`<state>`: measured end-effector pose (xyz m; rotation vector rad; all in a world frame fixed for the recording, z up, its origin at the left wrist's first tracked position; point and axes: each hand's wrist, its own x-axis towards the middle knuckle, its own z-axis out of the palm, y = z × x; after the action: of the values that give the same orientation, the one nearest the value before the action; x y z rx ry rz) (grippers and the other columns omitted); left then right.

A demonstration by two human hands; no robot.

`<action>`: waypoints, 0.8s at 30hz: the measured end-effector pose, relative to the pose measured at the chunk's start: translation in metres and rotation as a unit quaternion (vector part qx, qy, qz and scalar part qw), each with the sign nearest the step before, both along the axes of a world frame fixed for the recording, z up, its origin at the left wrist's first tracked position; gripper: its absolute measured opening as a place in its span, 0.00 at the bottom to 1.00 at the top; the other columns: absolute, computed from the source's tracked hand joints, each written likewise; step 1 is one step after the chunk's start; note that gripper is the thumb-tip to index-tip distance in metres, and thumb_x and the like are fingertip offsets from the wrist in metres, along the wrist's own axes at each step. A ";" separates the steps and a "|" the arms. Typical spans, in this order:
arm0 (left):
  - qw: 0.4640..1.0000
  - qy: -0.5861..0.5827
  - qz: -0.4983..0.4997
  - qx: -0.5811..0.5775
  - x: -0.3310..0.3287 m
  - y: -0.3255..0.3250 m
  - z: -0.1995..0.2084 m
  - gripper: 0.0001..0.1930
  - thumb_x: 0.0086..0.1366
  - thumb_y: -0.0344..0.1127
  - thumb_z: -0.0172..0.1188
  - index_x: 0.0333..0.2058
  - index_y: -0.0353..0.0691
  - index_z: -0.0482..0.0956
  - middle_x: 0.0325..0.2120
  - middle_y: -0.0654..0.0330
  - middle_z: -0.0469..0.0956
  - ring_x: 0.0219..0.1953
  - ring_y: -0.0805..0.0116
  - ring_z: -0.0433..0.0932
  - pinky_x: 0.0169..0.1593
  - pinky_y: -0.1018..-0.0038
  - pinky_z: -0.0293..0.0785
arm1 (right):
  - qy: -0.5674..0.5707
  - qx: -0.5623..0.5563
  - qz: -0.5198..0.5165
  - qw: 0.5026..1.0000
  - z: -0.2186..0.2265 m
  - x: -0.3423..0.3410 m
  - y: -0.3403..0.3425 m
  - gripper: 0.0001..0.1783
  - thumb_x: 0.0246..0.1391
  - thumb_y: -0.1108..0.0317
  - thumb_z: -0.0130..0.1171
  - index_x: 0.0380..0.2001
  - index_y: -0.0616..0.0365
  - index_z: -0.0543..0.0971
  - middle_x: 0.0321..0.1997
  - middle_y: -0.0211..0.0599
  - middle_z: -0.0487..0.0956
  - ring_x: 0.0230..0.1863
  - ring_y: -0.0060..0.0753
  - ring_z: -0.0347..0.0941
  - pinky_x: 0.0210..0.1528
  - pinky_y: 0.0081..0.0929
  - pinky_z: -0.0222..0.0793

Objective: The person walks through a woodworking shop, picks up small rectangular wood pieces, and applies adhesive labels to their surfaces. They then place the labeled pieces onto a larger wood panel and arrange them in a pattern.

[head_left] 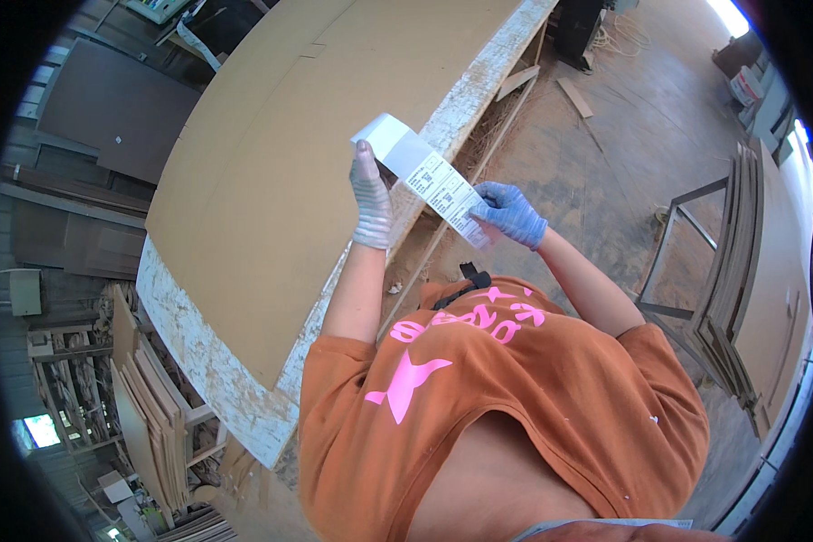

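A long strip of white printed labels (pixel 438 185) stretches slantwise in front of me, its far end blank and curling over. My left hand (pixel 371 200), in a pale striped glove, is closed on the strip's upper left end with the thumb up; its other fingers are mostly hidden. With a blue knit glove on, my right hand (pixel 512 215) pinches the lower right end between thumb and fingers. Beneath the strip lies the edge of a large tan board (pixel 280 172), which rests on a worn, white-flecked base panel (pixel 203 339).
Stacked brown boards (pixel 754 289) lean on a metal frame (pixel 682 235) at the right. More panels (pixel 149 425) stand at lower left, and dark sheets (pixel 108 99) are at far left. A loose wood offcut (pixel 575 98) lies on the dusty concrete floor (pixel 641 126).
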<state>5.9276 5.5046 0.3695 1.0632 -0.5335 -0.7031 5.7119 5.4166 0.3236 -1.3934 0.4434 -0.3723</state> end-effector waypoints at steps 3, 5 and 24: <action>0.997 0.033 -0.047 0.044 0.013 0.003 -0.013 0.30 0.61 0.59 0.51 0.48 0.37 0.69 0.40 0.62 0.72 0.42 0.71 0.72 0.46 0.73 0.69 | 0.027 -0.013 -0.001 1.000 0.002 0.023 -0.006 0.18 0.50 0.69 0.61 0.43 0.65 0.74 0.36 0.29 0.77 0.38 0.16 0.70 0.43 0.19 0.69; 0.997 -0.037 -0.007 0.063 0.018 -0.004 -0.023 0.23 0.61 0.50 0.55 0.46 0.38 0.71 0.38 0.64 0.74 0.39 0.74 0.73 0.43 0.75 0.71 | 0.034 -0.022 0.003 0.999 0.005 0.032 -0.011 0.18 0.50 0.69 0.61 0.44 0.65 0.74 0.35 0.29 0.77 0.38 0.16 0.70 0.42 0.19 0.70; 0.972 0.000 -0.219 0.091 -0.067 -0.285 -0.036 0.19 0.62 0.41 0.55 0.48 0.35 0.71 0.38 0.64 0.75 0.39 0.73 0.74 0.43 0.76 0.72 | -0.077 -0.004 -0.167 0.983 0.018 -0.031 -0.251 0.26 0.51 0.77 0.53 0.55 0.59 0.65 0.44 0.33 0.75 0.45 0.22 0.70 0.50 0.22 0.66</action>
<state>5.8605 5.2194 0.3335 1.1269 -0.7235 -1.1577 5.6809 5.1656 0.3417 -1.2862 0.5490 -0.7518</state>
